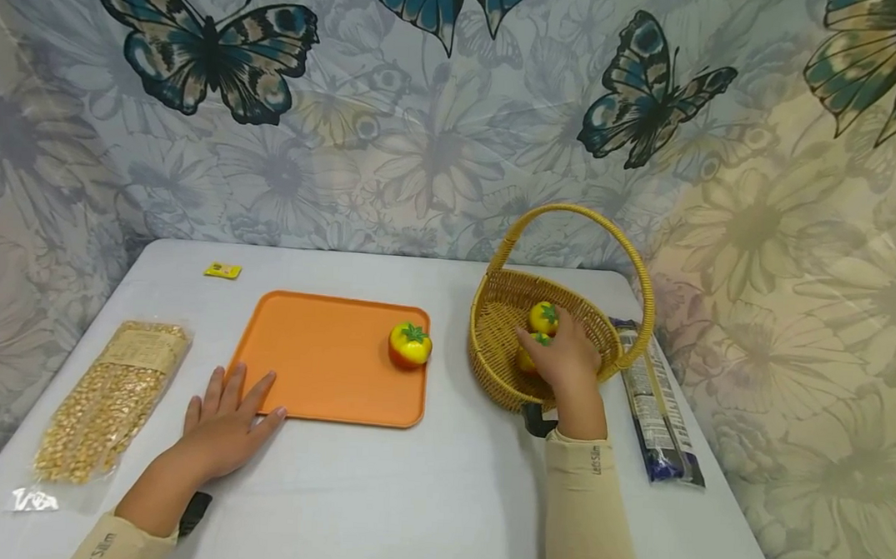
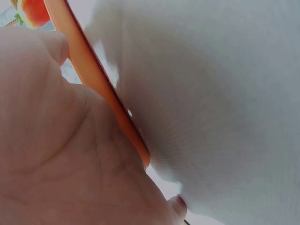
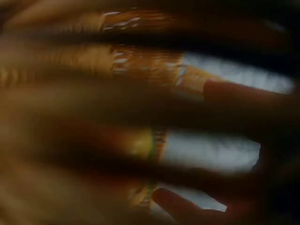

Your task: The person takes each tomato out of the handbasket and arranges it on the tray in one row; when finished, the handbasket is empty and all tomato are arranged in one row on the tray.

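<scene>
In the head view my left hand (image 1: 224,428) lies flat with spread fingers over the near left corner of the orange tray (image 1: 324,357). The left wrist view shows the palm against the tray's edge (image 2: 89,61). My right hand (image 1: 571,352) reaches into the yellow wicker basket (image 1: 492,373), thumb and index finger spread apart. Beneath it sits one yellow tomato (image 1: 525,362), partly hidden by the hand; another tomato (image 1: 542,317) lies just behind. A red-and-yellow tomato (image 1: 409,346) stands on the tray's right side. The right wrist view is dark and blurred.
A clear bag of corn kernels (image 1: 104,406) lies left of the tray. Behind it is a small yellow packet (image 1: 223,270). Right of the basket lies a long dark-blue and silver package (image 1: 660,414). The basket's tall handle (image 1: 571,208) arches above it. A butterfly-print cloth (image 1: 438,162) hangs behind the table.
</scene>
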The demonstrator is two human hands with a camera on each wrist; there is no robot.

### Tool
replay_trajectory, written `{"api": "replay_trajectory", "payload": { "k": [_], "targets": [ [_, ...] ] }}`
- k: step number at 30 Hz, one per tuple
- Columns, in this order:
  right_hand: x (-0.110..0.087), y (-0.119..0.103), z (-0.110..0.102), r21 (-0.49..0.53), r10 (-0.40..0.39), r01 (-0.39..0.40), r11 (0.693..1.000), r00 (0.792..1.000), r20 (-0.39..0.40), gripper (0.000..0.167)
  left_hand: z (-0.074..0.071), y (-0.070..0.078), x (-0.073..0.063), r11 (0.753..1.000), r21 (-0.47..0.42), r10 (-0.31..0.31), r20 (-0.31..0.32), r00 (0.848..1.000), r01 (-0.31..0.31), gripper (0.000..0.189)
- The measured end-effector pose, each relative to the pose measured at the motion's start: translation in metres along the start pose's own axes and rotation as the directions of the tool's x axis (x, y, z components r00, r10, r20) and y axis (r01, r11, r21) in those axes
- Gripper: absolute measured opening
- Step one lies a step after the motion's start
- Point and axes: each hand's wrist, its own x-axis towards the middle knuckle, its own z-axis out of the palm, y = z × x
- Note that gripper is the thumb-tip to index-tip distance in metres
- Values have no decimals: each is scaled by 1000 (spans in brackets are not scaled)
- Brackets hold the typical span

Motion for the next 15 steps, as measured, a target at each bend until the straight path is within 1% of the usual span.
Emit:
{"api": "replay_trajectory", "payload": {
  "k": [4,9,13,15],
  "targets": [
    [1,7,7,-13,9,-9,1000,1000,1,92,3,-4,2,1000,1,7,2,1000,-7,86],
    [1,11,12,25,-5,5,1000,1000,3,92,5,-9,3,1000,5,14,-6,1000,-14,87],
    [1,12,14,43,-2,1,999,1000,10,92,5,-8,2,1000,4,14,-16,1000,-14,86],
    [1,12,15,46,-2,2,999,1000,4,91,3,-5,1,1000,-8,16,-17,1000,-16,84]
  ]
}}
